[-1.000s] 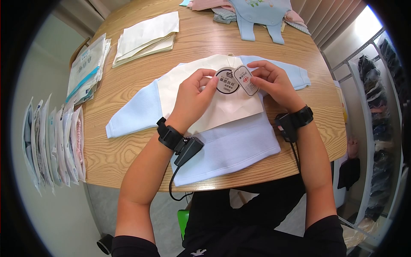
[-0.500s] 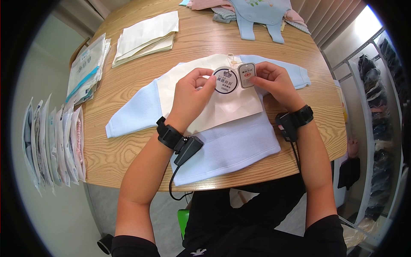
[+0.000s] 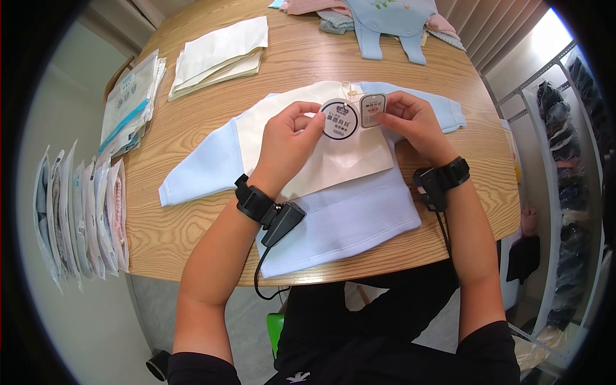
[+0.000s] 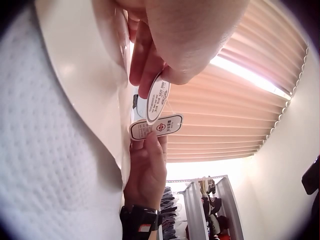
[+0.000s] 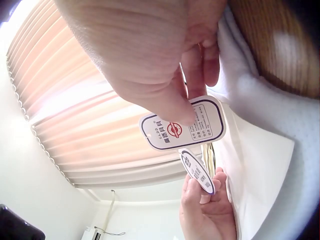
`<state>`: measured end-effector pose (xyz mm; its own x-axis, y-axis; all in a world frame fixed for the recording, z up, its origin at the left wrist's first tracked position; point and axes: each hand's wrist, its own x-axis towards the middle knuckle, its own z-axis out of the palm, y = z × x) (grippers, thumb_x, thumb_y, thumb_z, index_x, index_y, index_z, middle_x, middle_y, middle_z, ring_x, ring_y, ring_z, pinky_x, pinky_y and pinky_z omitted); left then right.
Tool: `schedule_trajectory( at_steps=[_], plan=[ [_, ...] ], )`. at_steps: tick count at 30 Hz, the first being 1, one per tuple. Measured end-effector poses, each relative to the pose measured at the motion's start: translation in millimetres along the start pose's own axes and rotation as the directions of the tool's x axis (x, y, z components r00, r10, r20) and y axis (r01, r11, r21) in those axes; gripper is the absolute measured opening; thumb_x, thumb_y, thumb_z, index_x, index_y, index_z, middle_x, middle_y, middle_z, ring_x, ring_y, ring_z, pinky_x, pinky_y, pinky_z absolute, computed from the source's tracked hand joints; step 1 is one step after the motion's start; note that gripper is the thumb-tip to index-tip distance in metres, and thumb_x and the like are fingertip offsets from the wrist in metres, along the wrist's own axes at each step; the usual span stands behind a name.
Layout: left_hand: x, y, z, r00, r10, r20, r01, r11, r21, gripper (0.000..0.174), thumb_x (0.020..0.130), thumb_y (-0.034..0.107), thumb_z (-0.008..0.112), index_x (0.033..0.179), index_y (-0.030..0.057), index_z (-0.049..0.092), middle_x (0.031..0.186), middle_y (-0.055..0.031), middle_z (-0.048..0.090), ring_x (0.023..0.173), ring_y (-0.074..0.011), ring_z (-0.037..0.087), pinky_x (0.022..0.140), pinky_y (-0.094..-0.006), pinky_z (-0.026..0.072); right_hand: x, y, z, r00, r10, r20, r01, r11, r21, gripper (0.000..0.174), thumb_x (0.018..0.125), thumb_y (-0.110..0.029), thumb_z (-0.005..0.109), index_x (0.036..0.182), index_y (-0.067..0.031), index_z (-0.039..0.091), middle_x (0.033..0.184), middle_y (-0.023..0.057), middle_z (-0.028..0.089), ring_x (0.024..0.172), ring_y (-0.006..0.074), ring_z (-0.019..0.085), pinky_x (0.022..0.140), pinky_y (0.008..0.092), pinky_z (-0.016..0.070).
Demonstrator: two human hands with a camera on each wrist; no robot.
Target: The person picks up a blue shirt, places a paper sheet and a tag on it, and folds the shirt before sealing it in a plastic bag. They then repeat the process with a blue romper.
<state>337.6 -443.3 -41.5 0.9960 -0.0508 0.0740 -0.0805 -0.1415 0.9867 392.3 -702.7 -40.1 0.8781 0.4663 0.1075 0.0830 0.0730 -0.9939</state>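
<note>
A wooden table point(image 3: 192, 147) holds a light blue top point(image 3: 346, 218), laid flat. A cream sheet point(image 3: 333, 163) lies on the top. Over the sheet, the left hand point(image 3: 285, 151) pinches a round tag point(image 3: 339, 120). The right hand point(image 3: 414, 125) pinches a small long tag point(image 3: 372, 109), touching the round one.

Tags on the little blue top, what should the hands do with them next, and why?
Probably lay both tags flat on the cream sheet. The left hand pinches the round tag, the right hand pinches the rectangular tag, both lifted off the blue top and hanging from a string at its neck.
</note>
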Motion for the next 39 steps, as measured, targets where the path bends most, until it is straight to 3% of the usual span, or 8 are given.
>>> schedule_trajectory(
  at_steps=[17, 39],
  plan=[
    [1, -2, 1, 1.000, 0.014, 0.018, -0.013, 0.999, -0.036, 0.025, 0.101, 0.012, 0.064, 0.117, -0.0069, 0.062, 0.085, -0.0035, 0.072, 0.076, -0.0032, 0.060, 0.068, -0.0183, 0.0481, -1, -6, 0, 0.998, 0.050, -0.028, -0.053, 0.992, -0.111, 0.023, 0.092, -0.006, 0.073, 0.114, 0.0012, 0.070, 0.109, 0.0064, 0.073, 0.102, 0.0119, 0.068, 0.091, 0.0247, 0.0548],
    [1, 0, 0, 1.000, 0.019, 0.012, -0.020, 1.000, 0.020, 0.024, 0.101, 0.012, 0.064, 0.117, -0.0063, 0.061, 0.083, -0.0022, 0.070, 0.075, -0.0030, 0.059, 0.069, -0.0183, 0.0474, -1, -8, 5, 0.998, 0.049, -0.030, -0.052, 0.992, -0.113, 0.028, 0.093, -0.009, 0.074, 0.117, 0.0030, 0.068, 0.112, 0.0085, 0.073, 0.103, 0.0130, 0.069, 0.093, 0.0263, 0.0549]
  ],
)
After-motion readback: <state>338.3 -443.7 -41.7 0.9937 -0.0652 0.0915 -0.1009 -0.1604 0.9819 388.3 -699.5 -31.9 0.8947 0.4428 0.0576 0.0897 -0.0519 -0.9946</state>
